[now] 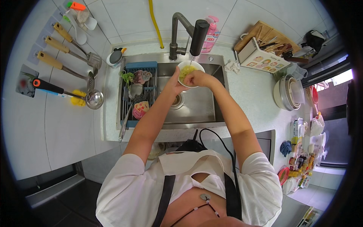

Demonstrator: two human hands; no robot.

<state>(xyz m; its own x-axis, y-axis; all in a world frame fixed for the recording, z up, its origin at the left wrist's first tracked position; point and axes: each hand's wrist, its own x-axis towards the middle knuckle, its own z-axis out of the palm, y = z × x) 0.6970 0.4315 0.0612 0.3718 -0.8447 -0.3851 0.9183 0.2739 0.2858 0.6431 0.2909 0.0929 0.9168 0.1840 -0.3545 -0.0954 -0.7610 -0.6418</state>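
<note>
A white bowl (pixel 200 66) is held over the sink under the dark faucet (pixel 198 38), with yellow-green bits in liquid (pixel 185 72) inside. My left hand (pixel 175 83) grips its left side, thumb along the rim. Curled fingers of my right hand (pixel 198 78) dip into the bowl at its near right side; what they pinch, if anything, is hidden. Water seems to run from the faucet head into the bowl. Below lies the steel sink basin (pixel 196 109) with its round drain (pixel 177 100).
Left in the sink, a drying rack (pixel 130 124) carries a ladle-like utensil (pixel 135 90), green leaves (pixel 127 77) and a pink patterned item (pixel 141 109). Behind stands a pink pump bottle (pixel 210 34). A cutlery holder (pixel 261 56) and stacked bowls (pixel 287 92) sit right; utensils (pixel 56 43) hang left.
</note>
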